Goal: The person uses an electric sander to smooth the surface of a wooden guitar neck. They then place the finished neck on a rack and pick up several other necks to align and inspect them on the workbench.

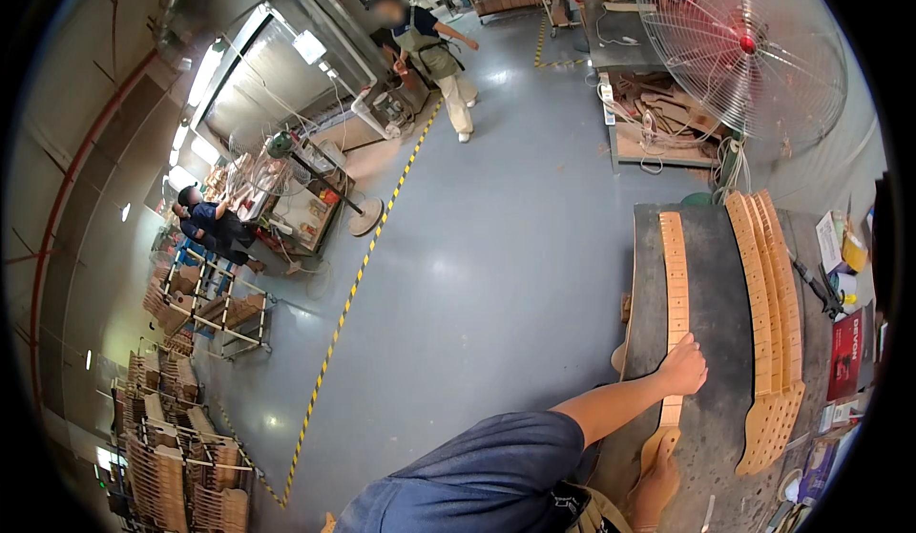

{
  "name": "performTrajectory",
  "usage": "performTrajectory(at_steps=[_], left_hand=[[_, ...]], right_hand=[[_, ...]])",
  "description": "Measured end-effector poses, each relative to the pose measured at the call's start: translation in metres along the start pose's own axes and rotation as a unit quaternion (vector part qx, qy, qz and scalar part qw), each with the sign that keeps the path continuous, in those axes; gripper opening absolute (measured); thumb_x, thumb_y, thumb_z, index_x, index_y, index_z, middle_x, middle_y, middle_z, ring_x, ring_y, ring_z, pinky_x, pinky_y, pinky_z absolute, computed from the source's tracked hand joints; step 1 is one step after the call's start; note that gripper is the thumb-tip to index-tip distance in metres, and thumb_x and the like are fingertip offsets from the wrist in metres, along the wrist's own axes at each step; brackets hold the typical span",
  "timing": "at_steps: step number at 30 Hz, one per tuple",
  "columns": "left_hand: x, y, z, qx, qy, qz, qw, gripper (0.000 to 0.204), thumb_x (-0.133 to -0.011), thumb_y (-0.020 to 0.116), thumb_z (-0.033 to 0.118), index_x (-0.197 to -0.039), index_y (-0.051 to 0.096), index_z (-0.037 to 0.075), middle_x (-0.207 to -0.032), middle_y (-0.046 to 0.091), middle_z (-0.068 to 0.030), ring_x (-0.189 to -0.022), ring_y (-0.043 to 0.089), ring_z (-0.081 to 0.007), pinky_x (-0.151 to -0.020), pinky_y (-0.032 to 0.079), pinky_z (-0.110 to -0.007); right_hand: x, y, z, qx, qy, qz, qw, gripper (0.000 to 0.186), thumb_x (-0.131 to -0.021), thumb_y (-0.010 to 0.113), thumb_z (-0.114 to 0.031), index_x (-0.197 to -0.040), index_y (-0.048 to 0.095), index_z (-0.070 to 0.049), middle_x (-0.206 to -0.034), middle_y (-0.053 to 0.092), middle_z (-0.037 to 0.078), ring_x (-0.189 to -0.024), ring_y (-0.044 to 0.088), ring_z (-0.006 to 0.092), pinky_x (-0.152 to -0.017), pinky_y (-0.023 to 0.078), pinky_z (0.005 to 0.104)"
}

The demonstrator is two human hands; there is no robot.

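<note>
A maple guitar neck (674,275) lies lengthwise on the dark bench top (711,275), its headstock toward the lower edge. Across its fretboard, a little above the headstock end, my left hand (683,367) is closed in a fist shape. Whatever those fingers grip is hidden beneath them. Lower down, my right hand (658,483) is wrapped round the headstock (660,445) of the same neck. To the right, several more guitar necks (766,313) lie side by side in a row, apart from both hands.
At the bench's right edge are a red box (845,354) and small supplies. A large wire-guarded fan (747,44) stands beyond the bench. A person in an apron (429,51) is on the grey floor. Racks of wooden parts (176,438) and a yellow-black floor line (355,290) lie left.
</note>
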State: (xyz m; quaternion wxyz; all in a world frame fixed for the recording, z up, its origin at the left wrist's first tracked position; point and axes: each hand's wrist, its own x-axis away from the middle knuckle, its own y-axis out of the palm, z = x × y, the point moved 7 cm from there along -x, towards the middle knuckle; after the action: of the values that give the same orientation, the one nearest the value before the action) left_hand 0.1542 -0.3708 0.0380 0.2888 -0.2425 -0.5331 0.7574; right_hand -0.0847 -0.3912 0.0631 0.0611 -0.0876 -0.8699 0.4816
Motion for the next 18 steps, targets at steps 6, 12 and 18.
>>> performTrajectory(at_steps=[6, 12, 18], left_hand=[[0.001, -0.003, 0.003, -0.024, 0.007, 0.003, 1.000, 0.043, -0.099, 0.058, 0.033, -0.074, 0.079, 0.006, -0.076, 0.073, -0.0108, -0.092, 0.063, -0.0275, -0.097, 0.038, -0.043], [-0.004, -0.006, 0.002, -0.011, 0.004, 0.018, 1.000, 0.043, -0.098, 0.058, 0.033, -0.071, 0.078, 0.006, -0.075, 0.073, -0.0108, -0.092, 0.063, -0.0265, -0.097, 0.038, -0.043], [-0.005, 0.003, 0.001, 0.009, -0.006, -0.009, 1.000, 0.039, -0.096, 0.061, 0.032, -0.076, 0.080, 0.005, -0.078, 0.073, -0.0115, -0.098, 0.064, -0.0292, -0.104, 0.037, -0.046]], right_hand=[[-0.009, -0.002, 0.001, 0.051, -0.009, -0.012, 0.999, 0.060, -0.098, 0.058, 0.003, -0.155, 0.057, -0.016, -0.084, 0.064, 0.019, -0.076, 0.065, 0.0401, -0.064, 0.048, 0.0487], [-0.022, 0.005, 0.016, 0.060, -0.011, -0.043, 0.997, 0.058, -0.095, 0.058, 0.003, -0.150, 0.062, -0.016, -0.073, 0.059, 0.018, -0.068, 0.063, 0.0391, -0.061, 0.048, 0.0473], [-0.020, 0.016, 0.030, 0.064, -0.019, -0.047, 0.997, 0.059, -0.094, 0.058, 0.004, -0.151, 0.062, -0.013, -0.072, 0.058, 0.019, -0.065, 0.059, 0.0398, -0.060, 0.045, 0.0472]])
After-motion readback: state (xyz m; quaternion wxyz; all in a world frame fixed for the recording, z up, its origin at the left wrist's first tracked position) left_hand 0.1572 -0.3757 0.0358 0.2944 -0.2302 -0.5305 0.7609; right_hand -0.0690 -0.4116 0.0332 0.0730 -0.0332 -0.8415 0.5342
